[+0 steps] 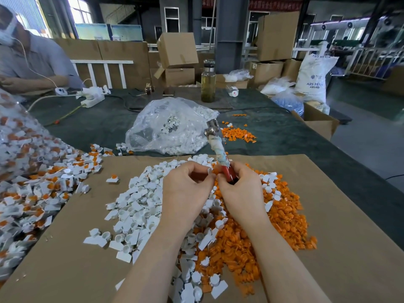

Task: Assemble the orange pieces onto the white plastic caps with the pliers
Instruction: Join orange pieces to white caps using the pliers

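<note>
pinching a white cap (209, 171) in the left hand (185, 189), just beside the right hand (238, 191), whose fingers grip the pliers (219, 149); handles point away, head far; orange piece possibly hidden between.

two hands (188, 184), one pliers (218, 147), one bottle (208, 82)

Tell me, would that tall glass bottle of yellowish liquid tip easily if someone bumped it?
Probably yes. The tall glass bottle is narrow for its height and stands upright on the dark green table cover, so a knock near its top could topple it. It looks mostly full, so likely heavy. Being glass, it might break.
</note>
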{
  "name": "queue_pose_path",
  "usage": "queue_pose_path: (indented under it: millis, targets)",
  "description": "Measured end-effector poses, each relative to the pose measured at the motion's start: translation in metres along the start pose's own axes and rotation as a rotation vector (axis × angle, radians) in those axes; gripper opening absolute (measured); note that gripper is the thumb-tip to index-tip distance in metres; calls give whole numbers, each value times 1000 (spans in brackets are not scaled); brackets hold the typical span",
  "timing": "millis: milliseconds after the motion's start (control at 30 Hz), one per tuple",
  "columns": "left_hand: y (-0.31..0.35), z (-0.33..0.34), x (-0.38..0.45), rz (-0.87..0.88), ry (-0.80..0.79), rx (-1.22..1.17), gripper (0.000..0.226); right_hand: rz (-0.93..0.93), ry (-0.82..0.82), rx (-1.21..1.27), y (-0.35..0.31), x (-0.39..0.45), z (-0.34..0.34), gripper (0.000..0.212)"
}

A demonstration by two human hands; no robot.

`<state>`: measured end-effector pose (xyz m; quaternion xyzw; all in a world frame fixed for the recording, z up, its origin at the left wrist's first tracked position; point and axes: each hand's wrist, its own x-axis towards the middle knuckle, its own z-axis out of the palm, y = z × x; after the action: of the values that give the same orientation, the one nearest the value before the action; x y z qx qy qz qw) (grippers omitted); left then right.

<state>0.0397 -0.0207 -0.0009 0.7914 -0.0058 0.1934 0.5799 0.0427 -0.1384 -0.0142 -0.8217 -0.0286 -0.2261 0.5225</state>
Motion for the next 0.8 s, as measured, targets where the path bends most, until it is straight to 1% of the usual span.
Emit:
queue_pose_path:
  millis: [267,333,533,667,800]
  targets:
    - [-5,4,-1,19,50,-20,14,37,29,-13,2,1,3,4]
    - [-4,3,-1,18,65,-40,17,50,41,0,1,0,4,2]
    - [-3,2,-2,39,79,-62,21,160,42,91,-1,1,7,13]
    - [-4,1,-3,49,81,-53,25,179,10,95,0,1,8,19]
    - [-6,2,-1,20,89,-62,16,174,-27,127,-4,1,6,18]
